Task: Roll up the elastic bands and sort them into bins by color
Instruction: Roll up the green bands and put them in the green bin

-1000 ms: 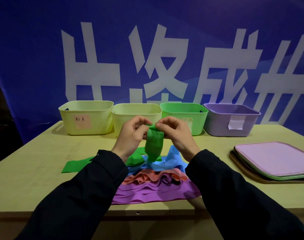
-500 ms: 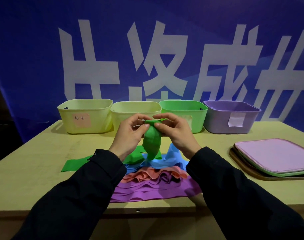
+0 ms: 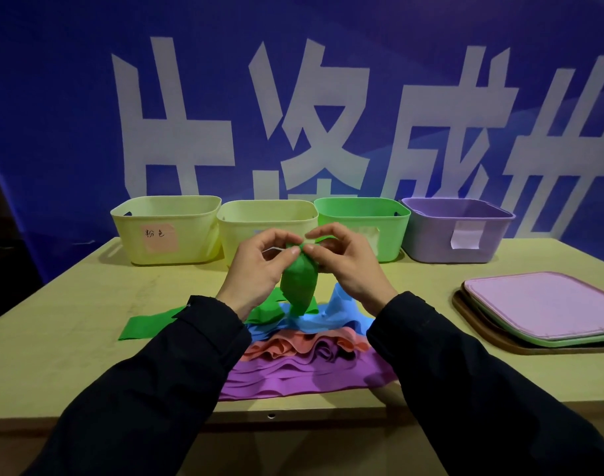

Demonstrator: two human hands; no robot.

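Unmoved since earlier | both hands [image 3: 302, 266] pinch green band [image 3: 298, 286] | bins [image 3: 362, 218] behind

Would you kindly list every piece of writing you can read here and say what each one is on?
"粉色": handwritten on the pink label on the left yellow bin.
"片洛成册": my best reading of the large white characters on the blue banner, cut off by the bins and the frame edge.
White label on the purple bin: no writing visible.
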